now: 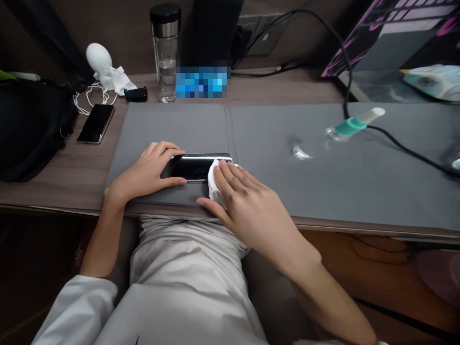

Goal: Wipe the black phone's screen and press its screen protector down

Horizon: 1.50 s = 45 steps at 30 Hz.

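A black smartphone (190,167) lies screen up on the grey desk mat (266,143), close to its front edge. My left hand (153,168) grips the phone's left end, thumb on the near edge and fingers at the far edge. Under the fingers of my right hand (247,203) is a white tissue (214,184), pressed on the phone's right end. The right thumb is stretched out to the left over the mat. Tissue and fingers hide the right part of the screen.
A spray bottle with a teal label (350,127) lies on the mat beside its clear cap (302,153). A black cable (402,146) crosses there. Behind stands a glass water bottle (167,57). At left are another phone (96,123), a white egg-shaped object (98,56) and a black bag (32,129).
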Tool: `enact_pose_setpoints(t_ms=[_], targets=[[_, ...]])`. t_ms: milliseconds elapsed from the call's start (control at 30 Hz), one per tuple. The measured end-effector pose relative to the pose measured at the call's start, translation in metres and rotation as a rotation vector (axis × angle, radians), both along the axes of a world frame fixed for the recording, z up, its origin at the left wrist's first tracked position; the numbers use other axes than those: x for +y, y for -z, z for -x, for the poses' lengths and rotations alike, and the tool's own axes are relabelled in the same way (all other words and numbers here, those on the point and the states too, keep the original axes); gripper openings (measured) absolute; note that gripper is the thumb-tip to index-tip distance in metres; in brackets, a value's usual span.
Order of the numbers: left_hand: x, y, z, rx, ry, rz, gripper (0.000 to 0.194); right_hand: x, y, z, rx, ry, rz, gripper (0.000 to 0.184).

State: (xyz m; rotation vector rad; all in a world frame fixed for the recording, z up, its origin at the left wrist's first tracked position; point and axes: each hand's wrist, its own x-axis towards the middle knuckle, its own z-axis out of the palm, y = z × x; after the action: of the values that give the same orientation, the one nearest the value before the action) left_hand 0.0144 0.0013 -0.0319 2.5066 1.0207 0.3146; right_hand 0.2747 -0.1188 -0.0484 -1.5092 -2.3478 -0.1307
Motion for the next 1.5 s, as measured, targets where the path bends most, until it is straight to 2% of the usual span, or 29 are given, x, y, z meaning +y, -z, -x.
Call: enact_pose_setpoints(t_ms=[267, 567, 833, 1100, 1333, 1500], targets=[[0.001, 0.000, 0.001, -0.004, 0.002, -0.002, 0.066, 0.027, 0.008, -0.002, 0.053, -0.003, 0.041, 0.073], [0.000, 0.000, 0.000, -0.001, -0.003, -0.005, 0.065, 0.004, 0.000, 0.002, 0.007, -0.022, -0.041, 0.077], [0.000, 0.000, 0.000, -0.008, 0.001, -0.007, 0.067, 0.032, 0.014, 0.001, 0.097, -0.009, 0.029, 0.071], [0.000, 0.001, 0.001, -0.007, 0.002, -0.009, 0.065, 0.007, 0.002, 0.004, 0.029, -0.066, -0.061, 0.072], [0.002, 0.003, 0.001, -0.022, 0.007, -0.006, 0.064, 0.029, 0.016, 0.013, 0.105, -0.073, -0.027, 0.070], [0.001, 0.002, 0.001, -0.014, 0.002, 0.006, 0.064, 0.023, 0.011, 0.013, 0.078, -0.087, -0.077, 0.071]])
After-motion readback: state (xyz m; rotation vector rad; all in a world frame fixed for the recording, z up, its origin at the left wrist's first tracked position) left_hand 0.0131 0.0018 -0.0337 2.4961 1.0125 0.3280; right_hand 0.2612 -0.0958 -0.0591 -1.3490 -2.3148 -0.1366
